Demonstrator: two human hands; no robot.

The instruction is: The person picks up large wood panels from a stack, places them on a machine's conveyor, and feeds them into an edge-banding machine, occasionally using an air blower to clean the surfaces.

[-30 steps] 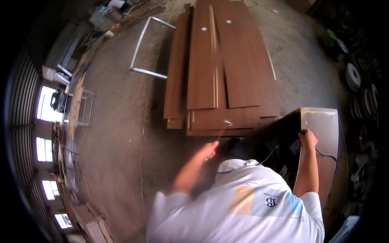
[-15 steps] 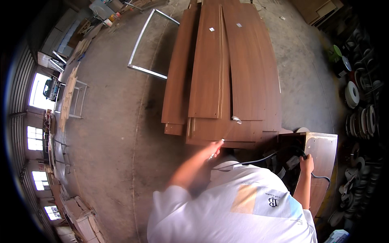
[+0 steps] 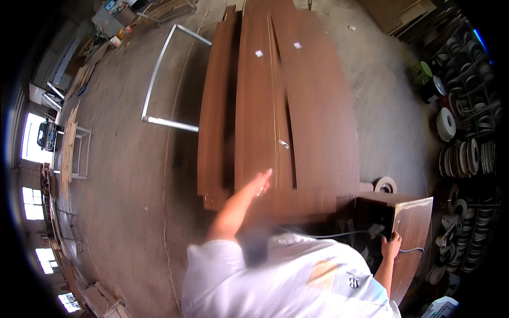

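My left hand [image 3: 259,185] reaches out over the long brown boards [image 3: 313,122], blurred by motion. It is closed on what seems a thin tool, whose slender middle is lost in the blur; a small shiny tip [image 3: 283,143] shows beyond the fingers, over the boards. A dark hose [image 3: 339,233] crosses in front of my shirt toward my right hand [image 3: 391,246]. That hand is closed on the hose at the edge of a brown wooden cabinet [image 3: 416,217]. Whether the hose joins the tool is hidden.
A pale metal frame [image 3: 172,123] stands left of the boards. Rolls of edging strip [image 3: 466,159] fill a rack on the right, with a green bucket [image 3: 422,71] by it. Another roll [image 3: 385,185] lies behind the cabinet. Timber strips [image 3: 69,148] rest on a stand far left.
My left hand and the shiny tip have swept left and farther out over the boards. My right hand keeps its hold on the hose. The whole view has shifted.
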